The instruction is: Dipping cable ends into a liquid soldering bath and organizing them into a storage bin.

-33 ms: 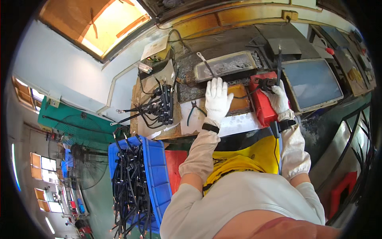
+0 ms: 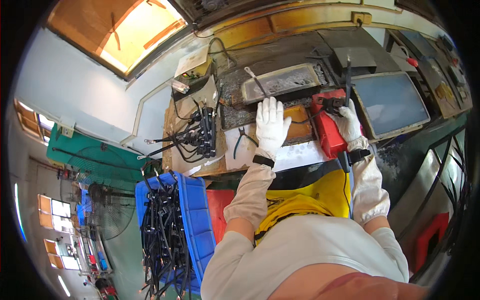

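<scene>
Right hand [image 2: 349,122] at black cable [image 2: 348,77], left hand [image 2: 271,125] flat, both as before

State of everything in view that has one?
Left gloved hand: flat, fingers extended
Right gloved hand: curled at black connector, grip partly hidden
Pliers: lying down, handles spread
Blue crate: open-topped, loaded with black cables
Caged fan: spinning or not, cannot tell

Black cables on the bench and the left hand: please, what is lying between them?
In the head view, pliers lie on a pale sheet between the black cables and the left hand.
</scene>
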The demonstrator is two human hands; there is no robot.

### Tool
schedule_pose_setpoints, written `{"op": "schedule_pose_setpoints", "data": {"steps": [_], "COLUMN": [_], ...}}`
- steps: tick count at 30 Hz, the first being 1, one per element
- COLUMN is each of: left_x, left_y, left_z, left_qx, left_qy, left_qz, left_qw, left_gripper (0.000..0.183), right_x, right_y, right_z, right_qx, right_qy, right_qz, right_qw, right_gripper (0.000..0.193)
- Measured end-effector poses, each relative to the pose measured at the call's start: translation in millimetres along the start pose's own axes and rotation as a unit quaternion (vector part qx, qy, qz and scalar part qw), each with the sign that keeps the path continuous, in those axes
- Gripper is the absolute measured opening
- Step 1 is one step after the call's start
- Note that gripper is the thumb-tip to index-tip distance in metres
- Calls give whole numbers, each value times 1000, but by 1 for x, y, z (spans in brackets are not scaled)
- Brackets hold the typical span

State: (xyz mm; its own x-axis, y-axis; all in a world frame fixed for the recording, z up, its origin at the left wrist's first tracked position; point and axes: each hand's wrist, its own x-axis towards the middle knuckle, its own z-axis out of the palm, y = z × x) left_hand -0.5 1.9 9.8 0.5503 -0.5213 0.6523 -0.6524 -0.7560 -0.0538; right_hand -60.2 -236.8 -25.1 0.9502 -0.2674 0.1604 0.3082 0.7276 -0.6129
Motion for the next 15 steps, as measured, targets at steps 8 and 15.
{"op": "schedule_pose_setpoints", "data": {"steps": [8,15], "left_x": [50,88], "left_y": [59,102], "left_z": [-2,21], "left_qx": [-171,-228], "left_qy": [59,69], "left_qz": [44,169], "left_qw": [982,956], "left_gripper": [51,52], "right_x": [1,3], "right_y": [0,14], "right_z": [4,1], "right_qx": [6,33], "right_qy": [5,43], "right_qz": [0,1], "right_qw": [1000,999], "right_gripper": [45,48]}}
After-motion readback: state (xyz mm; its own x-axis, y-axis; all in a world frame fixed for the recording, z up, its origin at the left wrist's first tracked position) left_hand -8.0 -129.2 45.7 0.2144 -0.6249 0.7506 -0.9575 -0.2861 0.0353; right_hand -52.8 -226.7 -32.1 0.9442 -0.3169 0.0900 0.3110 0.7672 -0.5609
